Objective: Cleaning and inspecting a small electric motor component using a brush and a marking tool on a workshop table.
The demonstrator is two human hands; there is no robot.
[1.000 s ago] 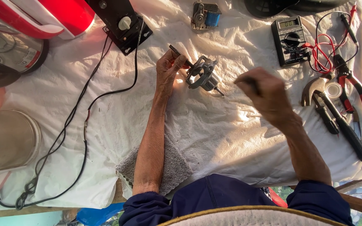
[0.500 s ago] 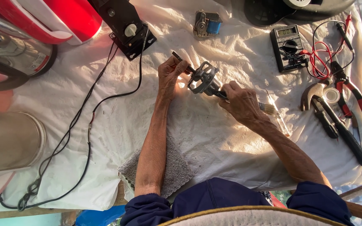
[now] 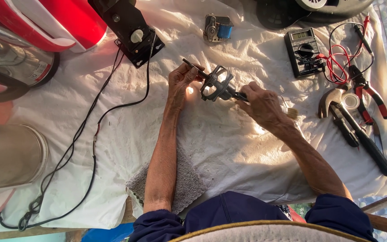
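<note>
Grey metal part: a small cage-like motor frame of grey metal with a shaft [image 3: 217,85] is held above the table [image 3: 229,148], which is draped in a crumpled white sheet, between the two hands.
Left hand [image 3: 181,83]: its grip is closed on the left end of the frame, fingertips pinched around the projecting shaft.
Right hand [image 3: 261,104]: its grip is closed around a dark-handled tool [image 3: 239,95] whose tip meets the frame's right side; the tip itself is hidden by the frame.
Risk, slip: the tool could skid off the curved metal, because the frame is held in the air with nothing bracing it, and the point would then travel toward the left fingers.
Risk, drop: the frame could twist out of the light pinch and fall onto the sheet, where small loose pieces would be lost in the folds.
Risk, glare: strong sunlight across the sheet throws hard shadows, which may hide the contact point.
Surroundings: a black multimeter with red and black leads [image 3: 304,51], red-handled pliers [image 3: 367,92], a black-handled claw hammer [image 3: 352,123] and a roll of white tape [image 3: 350,101] lie to the right, well apart from the hands.
Cable: a black cord [image 3: 92,139] trails from a black switch box with a white knob [image 3: 131,31] across the left of the table, clear of both forearms.
</note>
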